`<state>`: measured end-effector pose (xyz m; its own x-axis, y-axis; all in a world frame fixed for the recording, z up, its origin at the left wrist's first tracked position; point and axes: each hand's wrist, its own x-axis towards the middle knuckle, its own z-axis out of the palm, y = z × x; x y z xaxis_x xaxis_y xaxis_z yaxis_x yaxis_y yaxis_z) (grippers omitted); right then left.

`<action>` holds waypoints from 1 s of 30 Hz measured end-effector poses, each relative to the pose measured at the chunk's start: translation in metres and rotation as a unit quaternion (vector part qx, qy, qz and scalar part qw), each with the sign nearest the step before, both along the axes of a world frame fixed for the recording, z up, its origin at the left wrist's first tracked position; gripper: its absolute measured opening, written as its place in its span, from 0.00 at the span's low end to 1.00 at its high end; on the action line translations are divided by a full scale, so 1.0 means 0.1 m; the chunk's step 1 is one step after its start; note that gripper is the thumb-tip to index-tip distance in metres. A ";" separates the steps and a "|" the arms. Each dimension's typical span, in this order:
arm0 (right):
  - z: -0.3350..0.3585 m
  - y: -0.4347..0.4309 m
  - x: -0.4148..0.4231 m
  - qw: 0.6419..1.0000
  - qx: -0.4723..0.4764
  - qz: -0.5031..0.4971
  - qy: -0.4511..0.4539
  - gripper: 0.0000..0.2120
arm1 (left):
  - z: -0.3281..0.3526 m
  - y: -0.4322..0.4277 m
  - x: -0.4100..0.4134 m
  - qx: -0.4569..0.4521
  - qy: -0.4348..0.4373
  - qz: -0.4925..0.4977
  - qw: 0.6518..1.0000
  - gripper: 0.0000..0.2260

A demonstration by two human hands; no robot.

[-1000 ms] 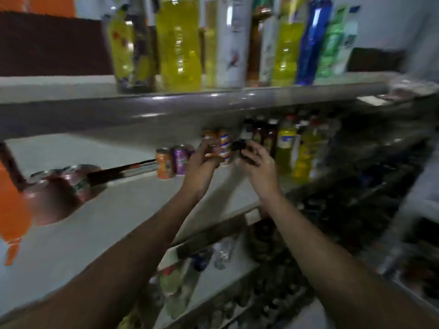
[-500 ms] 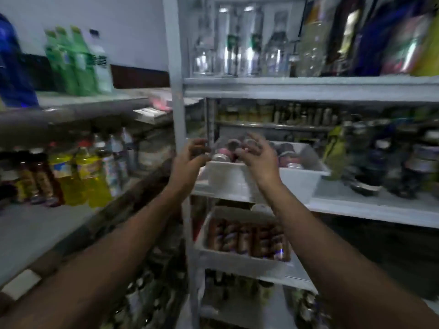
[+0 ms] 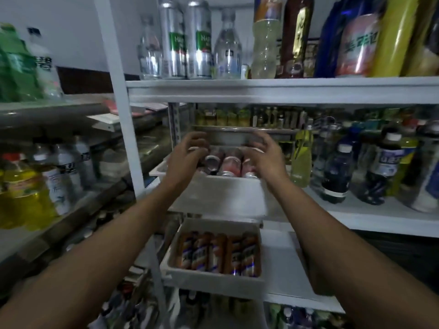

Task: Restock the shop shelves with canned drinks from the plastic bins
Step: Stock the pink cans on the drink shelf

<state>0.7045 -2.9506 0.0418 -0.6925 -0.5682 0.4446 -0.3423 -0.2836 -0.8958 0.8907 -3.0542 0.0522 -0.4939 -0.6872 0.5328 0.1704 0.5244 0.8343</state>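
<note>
While both arms are reaching over the upper plastic bin (image 3: 221,195) on the white shelf (image 3: 356,219), the step in hand appears to be picking up fresh cans.

The left hand (image 3: 187,157) is arching over the bin's left side. Its fingers (image 3: 195,139) are bending down onto a can end, though whether they are truly gripping it I cannot tell.

Between the hands, the pink cans (image 3: 229,163) are lying on their sides in a loose pile inside the bin. Their long axes are running front to back, and their silvery ends are facing the person. Below, in the lower bin (image 3: 213,279), the orange cans (image 3: 218,255) are lying side by side the same way.

The right hand (image 3: 267,160) is hovering above the upper bin's right side, fingers spread, loosely curved and holding nothing.

Next, each hand is probably going to need to wrap a can across its barrel. It would then lift the can over the bin's front wall and turn it upright for shelving.
</note>
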 end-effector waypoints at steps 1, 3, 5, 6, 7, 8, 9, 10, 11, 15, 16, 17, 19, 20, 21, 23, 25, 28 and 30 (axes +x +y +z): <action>0.02 -0.06 0.00 1.000 0.002 0.004 0.012 0.27 | 0.01 -0.02 0.00 0.003 0.005 0.006 1.000 0.18; 0.05 -0.23 0.02 0.999 0.011 0.016 0.032 0.24 | 0.04 -0.13 0.02 0.005 0.016 0.015 1.000 0.16; 0.09 -0.43 0.09 0.998 0.024 0.023 0.049 0.21 | 0.07 -0.28 0.06 0.008 0.025 0.025 0.999 0.15; 0.11 -0.53 0.13 0.997 0.029 0.034 0.055 0.20 | 0.09 -0.36 0.09 0.015 0.031 0.028 0.999 0.15; 0.14 -0.62 0.18 0.997 0.023 0.044 0.059 0.19 | 0.10 -0.44 0.11 0.027 0.031 0.033 0.999 0.16; 0.15 -0.72 0.21 0.997 0.014 0.052 0.060 0.18 | 0.11 -0.51 0.13 0.034 0.029 0.037 0.998 0.16; 0.17 -0.81 0.26 0.996 0.010 0.059 0.064 0.17 | 0.12 -0.58 0.16 0.039 0.028 0.043 0.998 0.16; 0.16 -0.92 0.27 0.995 0.012 0.072 0.066 0.15 | 0.12 -0.64 0.18 0.045 0.030 0.045 0.998 0.16; 0.16 -1.02 0.31 0.994 0.028 0.078 0.073 0.13 | 0.11 -0.70 0.20 0.055 0.035 0.044 0.997 0.16; 0.01 -1.35 0.50 0.977 0.161 0.110 0.081 0.12 | 0.03 -0.85 0.33 0.075 0.037 0.062 0.995 0.15; -0.03 -1.41 0.53 0.971 0.191 0.118 0.078 0.14 | 0.02 -0.87 0.36 0.072 0.033 0.069 0.995 0.15; -0.04 -1.44 0.56 0.967 0.208 0.120 0.084 0.18 | 0.00 -0.88 0.38 0.068 0.028 0.073 0.995 0.15; -0.04 -1.49 0.61 0.960 0.229 0.118 0.107 0.27 | -0.02 -0.90 0.41 0.064 0.023 0.076 0.995 0.16; -0.02 -1.49 0.64 0.958 0.237 0.124 0.106 0.31 | -0.01 -0.90 0.42 0.064 0.026 0.073 0.995 0.16; -0.01 -1.50 0.66 0.953 0.250 0.141 0.098 0.35 | -0.01 -0.90 0.42 0.064 0.025 0.072 0.995 0.16; 0.08 -1.46 0.76 0.934 0.294 0.163 0.118 0.37 | -0.01 -0.90 0.44 0.066 0.017 0.071 0.995 0.15; 0.16 -1.40 0.84 0.907 0.344 0.176 0.164 0.35 | -0.01 -0.91 0.45 0.067 0.012 0.068 0.995 0.15; 0.18 -1.46 0.85 0.904 0.369 0.157 0.147 0.23 | 0.00 -0.91 0.49 0.059 0.007 0.069 0.996 0.16; 0.17 -1.46 0.89 0.908 0.365 0.151 0.138 0.25 | 0.02 -0.89 0.52 0.057 0.009 0.066 0.996 0.16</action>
